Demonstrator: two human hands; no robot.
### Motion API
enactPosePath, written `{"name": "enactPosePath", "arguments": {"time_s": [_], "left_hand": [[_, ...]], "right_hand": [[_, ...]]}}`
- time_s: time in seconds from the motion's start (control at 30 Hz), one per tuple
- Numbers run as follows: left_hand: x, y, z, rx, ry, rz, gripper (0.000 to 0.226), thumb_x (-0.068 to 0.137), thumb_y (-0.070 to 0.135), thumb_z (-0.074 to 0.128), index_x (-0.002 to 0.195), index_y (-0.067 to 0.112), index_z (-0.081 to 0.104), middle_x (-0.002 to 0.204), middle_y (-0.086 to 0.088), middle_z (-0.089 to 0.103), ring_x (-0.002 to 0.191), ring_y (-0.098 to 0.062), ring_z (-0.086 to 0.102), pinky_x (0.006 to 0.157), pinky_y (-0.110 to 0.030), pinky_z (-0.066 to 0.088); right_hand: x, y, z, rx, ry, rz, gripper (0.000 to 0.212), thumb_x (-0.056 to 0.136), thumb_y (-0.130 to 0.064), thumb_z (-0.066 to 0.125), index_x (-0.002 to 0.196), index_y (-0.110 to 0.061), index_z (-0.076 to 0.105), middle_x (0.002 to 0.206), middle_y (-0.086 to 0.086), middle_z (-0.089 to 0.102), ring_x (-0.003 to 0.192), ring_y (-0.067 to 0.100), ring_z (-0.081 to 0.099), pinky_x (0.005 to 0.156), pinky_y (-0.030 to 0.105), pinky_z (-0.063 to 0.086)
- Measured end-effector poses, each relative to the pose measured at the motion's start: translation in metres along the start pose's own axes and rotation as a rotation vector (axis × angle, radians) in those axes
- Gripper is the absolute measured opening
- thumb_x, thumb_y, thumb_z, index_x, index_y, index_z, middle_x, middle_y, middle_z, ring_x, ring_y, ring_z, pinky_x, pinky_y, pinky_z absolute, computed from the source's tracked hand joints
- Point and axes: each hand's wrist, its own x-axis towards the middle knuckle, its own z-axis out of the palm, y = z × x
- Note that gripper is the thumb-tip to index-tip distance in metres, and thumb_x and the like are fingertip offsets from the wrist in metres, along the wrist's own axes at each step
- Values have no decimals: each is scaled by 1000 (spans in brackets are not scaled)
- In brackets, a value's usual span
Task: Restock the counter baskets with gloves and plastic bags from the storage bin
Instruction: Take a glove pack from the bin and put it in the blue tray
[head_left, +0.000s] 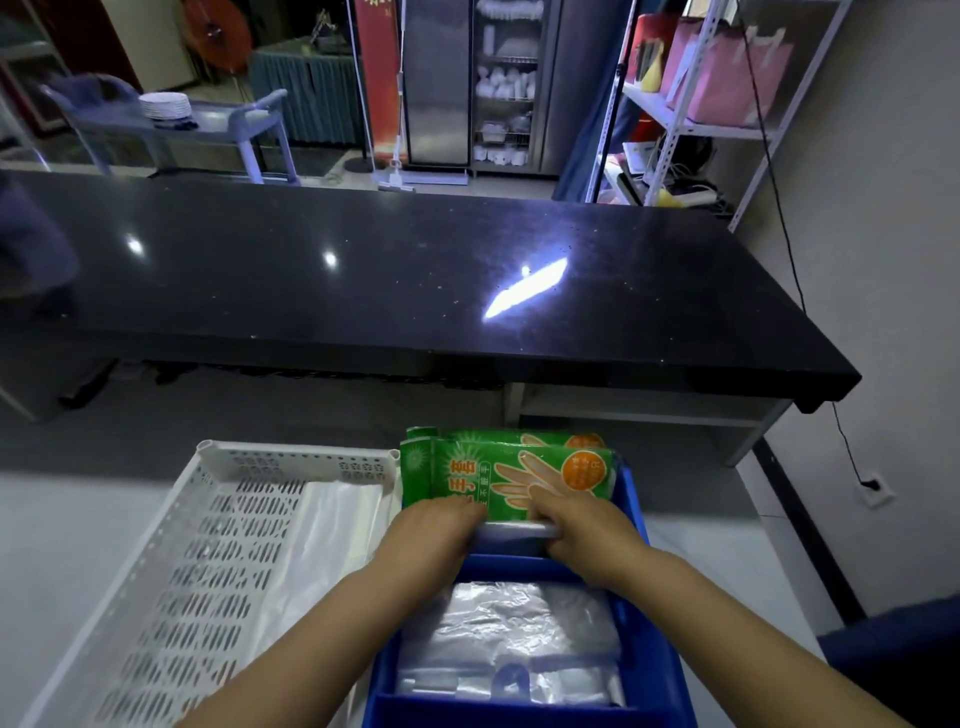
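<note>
A blue bin (660, 660) sits right in front of me, split into two compartments. Green glove packs (498, 467) with an orange hand print lie stacked in its far compartment. Both hands reach into that compartment. My left hand (441, 525) and my right hand (576, 519) each grip the near edge of the stack, fingers curled around a clear plastic layer under the top pack. Clear plastic bags (514, 634) fill the near compartment. A white perforated basket (218, 545) stands to the left of the bin, with thin clear plastic (332, 525) lying along its right side.
A long black stone counter (389, 270) runs across ahead, beyond a gap. A metal shelf rack (691, 119) with pink bags stands at the back right. A grey cart with plates (166, 111) is at the back left. A cable hangs down the right wall.
</note>
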Motion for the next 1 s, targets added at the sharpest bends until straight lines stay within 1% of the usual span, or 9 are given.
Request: {"name": "enactPosePath", "arguments": {"time_s": [0.1, 0.17, 0.4, 0.5, 0.6, 0.67, 0.77, 0.87, 1.0], "left_hand": [[4, 3, 1, -23, -85, -47, 13, 85, 17, 45, 90, 20, 56, 97, -3, 64, 88, -25, 60, 65, -29, 34], [7, 4, -1, -39, -130, -46, 13, 85, 16, 46, 91, 20, 57, 98, -4, 66, 89, -26, 61, 66, -29, 35], [14, -11, -6, -8, -180, -46, 19, 85, 16, 47, 98, 21, 60, 103, -7, 67, 94, -29, 60, 67, -30, 36], [7, -19, -12, 157, -88, 54, 7, 79, 21, 57, 85, 20, 60, 87, -4, 69, 80, -28, 64, 59, -29, 33], [1, -21, -12, 340, -157, 134, 28, 37, 30, 81, 50, 23, 57, 44, 6, 58, 41, -12, 54, 41, -17, 33], [0, -26, -7, 372, -107, 151, 30, 28, 31, 82, 45, 24, 57, 38, 8, 52, 38, -9, 49, 41, -14, 33], [-8, -24, -15, 340, -48, 166, 27, 35, 31, 85, 49, 27, 61, 43, 11, 56, 46, -8, 53, 48, -14, 40], [-26, -23, -33, 226, 158, 36, 28, 43, 25, 90, 61, 29, 68, 55, 14, 65, 56, -8, 61, 59, -21, 50], [-54, -24, -46, 177, 330, -196, 36, 44, 1, 87, 70, 22, 72, 68, 6, 72, 64, -17, 67, 58, -28, 52]], "right_hand": [[-4, -1, -12, -72, 14, -31, 26, 79, -30, 59, 104, -34, 50, 114, -9, 60, 95, 19, 56, 72, 33, 47], [-6, -3, -15, -121, 100, -118, 30, 80, -30, 58, 110, -31, 54, 125, -20, 47, 104, 15, 52, 72, 27, 40], [-7, 7, -5, -106, 53, -111, 16, 88, -29, 57, 103, -28, 62, 111, -2, 65, 98, 19, 60, 78, 35, 50], [-12, 10, -3, -98, 239, -206, 21, 78, -21, 70, 98, -24, 65, 98, -1, 71, 85, 20, 66, 66, 34, 53], [-15, 18, 5, -198, 329, -272, 49, 59, -11, 82, 104, -23, 66, 82, -4, 73, 63, 18, 65, 46, 29, 52], [-16, 25, 6, -283, 324, -271, 58, 57, -13, 82, 110, -28, 63, 80, -5, 72, 60, 18, 64, 42, 30, 51], [-24, 35, -4, -366, 317, -245, 41, 51, -17, 85, 86, -32, 71, 70, -10, 71, 56, 15, 63, 44, 27, 49], [-34, 39, -17, -365, 390, -209, 29, 48, -19, 88, 70, -30, 73, 65, -11, 70, 55, 12, 61, 48, 26, 48], [-32, 39, -29, -234, 541, -194, 22, 61, -17, 84, 78, -19, 71, 74, -1, 69, 63, 18, 59, 52, 29, 46]]}}
